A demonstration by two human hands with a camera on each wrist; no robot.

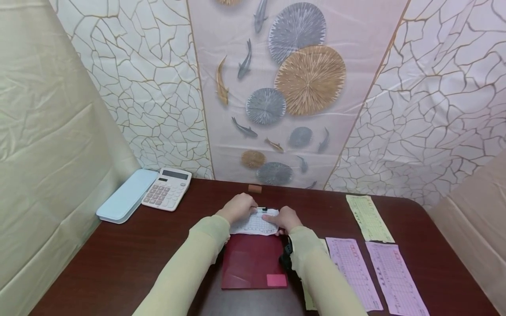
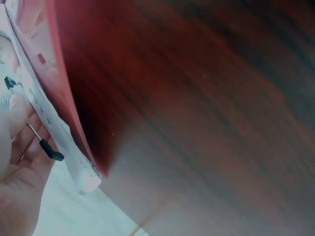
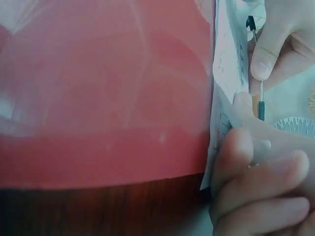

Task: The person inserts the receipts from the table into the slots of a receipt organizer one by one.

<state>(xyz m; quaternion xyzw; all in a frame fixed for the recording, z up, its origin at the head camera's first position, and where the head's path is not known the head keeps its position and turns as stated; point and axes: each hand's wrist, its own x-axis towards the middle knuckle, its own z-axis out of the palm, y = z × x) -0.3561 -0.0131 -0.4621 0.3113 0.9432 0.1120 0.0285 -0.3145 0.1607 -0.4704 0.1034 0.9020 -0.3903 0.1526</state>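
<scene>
A dark red clipboard (image 1: 253, 259) lies in front of the person, with a pink label near its lower right corner. White printed slips (image 1: 254, 224) lie across its far end, beneath a wire clip (image 3: 261, 88) with black tips. The left hand (image 1: 239, 208) pinches the clip's wire, its thumb over the wire in both wrist views. On the other side, the right hand (image 1: 286, 218) holds the slips by their right end, thumb on top and fingers curled below. In the left wrist view the board's edge (image 2: 74, 103) stands tilted up from the dark wood.
At the back left are a light blue case (image 1: 128, 195) and a white calculator (image 1: 168, 189). A small brown block (image 1: 254, 188) sits beyond the hands. To the right lie pink slips (image 1: 395, 276) and a yellow slip (image 1: 369, 217); the right forearm partly covers another yellow one.
</scene>
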